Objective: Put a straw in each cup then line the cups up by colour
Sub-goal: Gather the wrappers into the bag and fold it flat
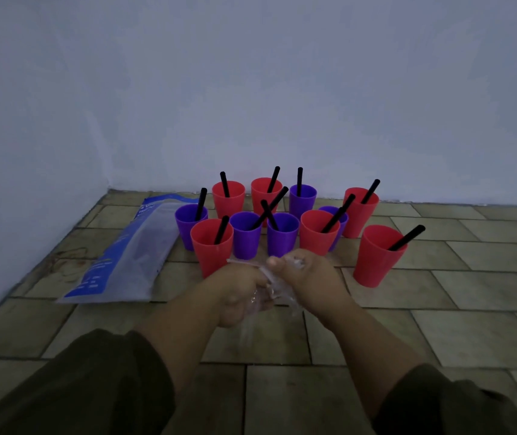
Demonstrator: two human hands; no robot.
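Several red cups and purple cups stand mixed in a loose cluster on the tiled floor near the wall, each with a black straw in it. One red cup (pixel 376 259) stands apart at the right; a purple cup (pixel 282 235) is near the middle, just beyond my hands. In front of the cluster, my left hand (pixel 238 293) and my right hand (pixel 307 281) both grip a crumpled clear plastic wrapper (pixel 274 287) between them. A black straw (pixel 406 237) leans out of the right red cup.
A large blue and clear plastic bag (pixel 125 255) lies flat on the floor to the left of the cups. A pale wall (pixel 250 89) rises right behind the cluster and along the left. Tiled floor (pixel 439 324) stretches to the right and toward me.
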